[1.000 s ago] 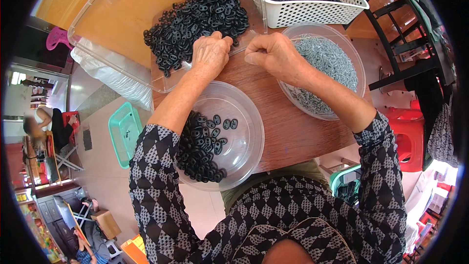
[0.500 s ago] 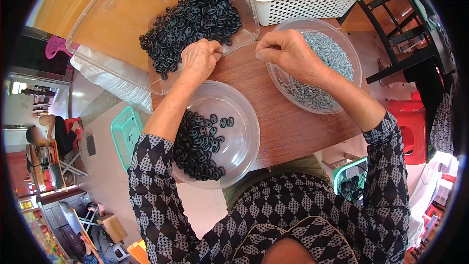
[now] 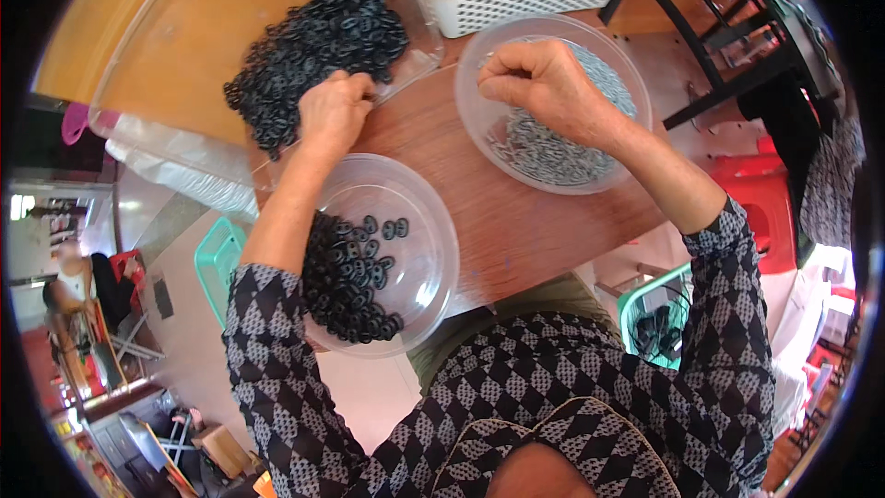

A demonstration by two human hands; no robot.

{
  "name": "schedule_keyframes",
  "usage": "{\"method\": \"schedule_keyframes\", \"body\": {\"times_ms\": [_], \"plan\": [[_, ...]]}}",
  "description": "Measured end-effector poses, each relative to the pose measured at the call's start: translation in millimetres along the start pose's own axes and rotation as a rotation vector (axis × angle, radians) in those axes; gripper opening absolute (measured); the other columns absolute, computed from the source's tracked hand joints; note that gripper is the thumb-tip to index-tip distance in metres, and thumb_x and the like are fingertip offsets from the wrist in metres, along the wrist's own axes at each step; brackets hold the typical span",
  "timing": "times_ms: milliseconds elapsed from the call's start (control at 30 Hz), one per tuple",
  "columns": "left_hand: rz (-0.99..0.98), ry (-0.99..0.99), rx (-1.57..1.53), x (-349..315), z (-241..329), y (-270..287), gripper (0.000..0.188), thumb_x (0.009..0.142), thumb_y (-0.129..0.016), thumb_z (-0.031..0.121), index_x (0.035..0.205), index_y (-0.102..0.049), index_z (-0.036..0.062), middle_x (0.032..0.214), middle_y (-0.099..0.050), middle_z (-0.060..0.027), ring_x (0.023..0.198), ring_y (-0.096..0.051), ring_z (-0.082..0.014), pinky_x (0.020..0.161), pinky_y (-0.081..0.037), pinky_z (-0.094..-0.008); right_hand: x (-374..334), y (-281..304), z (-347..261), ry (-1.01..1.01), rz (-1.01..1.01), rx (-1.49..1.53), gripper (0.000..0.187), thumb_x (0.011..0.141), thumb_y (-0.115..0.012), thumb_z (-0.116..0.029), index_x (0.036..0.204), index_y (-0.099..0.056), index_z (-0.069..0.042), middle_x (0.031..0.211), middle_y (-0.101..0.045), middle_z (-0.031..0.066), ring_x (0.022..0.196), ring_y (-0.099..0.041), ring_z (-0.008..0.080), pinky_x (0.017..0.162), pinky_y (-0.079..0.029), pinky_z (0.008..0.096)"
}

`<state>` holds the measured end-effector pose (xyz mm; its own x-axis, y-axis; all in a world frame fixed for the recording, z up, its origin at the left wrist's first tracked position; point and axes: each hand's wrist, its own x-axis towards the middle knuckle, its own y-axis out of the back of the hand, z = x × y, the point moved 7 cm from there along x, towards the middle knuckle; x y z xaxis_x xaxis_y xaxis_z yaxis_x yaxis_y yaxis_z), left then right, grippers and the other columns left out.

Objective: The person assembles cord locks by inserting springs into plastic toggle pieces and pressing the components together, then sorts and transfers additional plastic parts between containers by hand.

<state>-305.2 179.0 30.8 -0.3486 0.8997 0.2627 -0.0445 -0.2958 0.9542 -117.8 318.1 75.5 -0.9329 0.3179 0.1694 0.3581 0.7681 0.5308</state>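
My left hand (image 3: 336, 112) is at the near edge of a clear plastic tray (image 3: 175, 143), beside a heap of black oval pieces with two holes each (image 3: 318, 41). Its fingers are closed, and whatever they pinch is hidden. Over a clear round tub (image 3: 475, 101) of small silvery metal pins or screws (image 3: 562, 159), my right hand (image 3: 546, 88) holds thumb and fingers pressed together; I cannot make out anything between them. Below my left forearm, a second clear round tub (image 3: 433, 267) holds more of the black two-holed pieces (image 3: 355, 267), mostly on its left side.
A white perforated basket (image 3: 525, 2) of dark pieces stands at the back of the wooden table (image 3: 516, 231). Green baskets (image 3: 210, 263) are low on both sides. A red stool (image 3: 765, 212) and a black chair frame (image 3: 710, 46) stand right. People sit at far left.
The whole scene has shifted left in view. My right hand has moved from the tub's left rim further over the pins. My left hand stays by the tray edge, fingers closed.
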Motion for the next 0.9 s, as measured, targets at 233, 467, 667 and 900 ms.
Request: {"method": "schedule_keyframes", "body": {"times_ms": [233,467,667,900], "plan": [[-0.02,0.067,-0.017,0.9,5.0,-3.2,0.014,0.072,-0.068,0.014,0.081,-0.06,0.0059,0.08,-0.061,-0.0128,0.078,-0.061,-0.0323,0.067,-0.046,-0.0416,-18.6,33.4,30.6,-0.107,0.11,0.141,0.013,0.077,-0.063,-0.008,0.076,-0.063,0.005,0.063,-0.06,0.0042,0.062,-0.051,0.0077,0.057,-0.044,0.0283],[0.01,0.151,-0.034,4.1,-2.6,-4.2,0.009,0.071,-0.063,0.008,0.077,-0.058,0.0034,0.074,-0.063,-0.0166,0.074,-0.061,-0.0355,0.067,-0.047,-0.0437,-21.3,34.0,41.7,-0.071,0.134,-0.002,0.013,0.077,-0.063,-0.009,0.076,-0.063,0.004,0.066,-0.063,0.0079,0.061,-0.055,0.0118,0.057,-0.045,0.0313],[0.086,0.252,-0.026,-1.4,-27.6,-5.5,0.011,0.069,-0.06,0.003,0.079,-0.063,0.0034,0.072,-0.064,-0.0189,0.075,-0.063,-0.0371,0.069,-0.048,-0.0452,-8.0,24.4,37.4,-0.052,0.105,-0.09,0.013,0.076,-0.061,-0.008,0.076,-0.062,0.005,0.065,-0.061,0.0148,0.06,-0.058,0.0178,0.059,-0.046,0.0351],[0.097,0.41,-0.343,-19.9,-54.4,1.1,0.027,0.068,-0.059,0.003,0.093,-0.069,0.005,0.07,-0.065,-0.0152,0.067,-0.064,-0.0291,0.064,-0.049,-0.0374,5.8,10.2,29.2,0.037,0.074,-0.24,0.01,0.077,-0.062,-0.006,0.079,-0.06,0.004,0.071,-0.061,0.0109,0.064,-0.056,0.0202,0.06,-0.044,0.035]]}}
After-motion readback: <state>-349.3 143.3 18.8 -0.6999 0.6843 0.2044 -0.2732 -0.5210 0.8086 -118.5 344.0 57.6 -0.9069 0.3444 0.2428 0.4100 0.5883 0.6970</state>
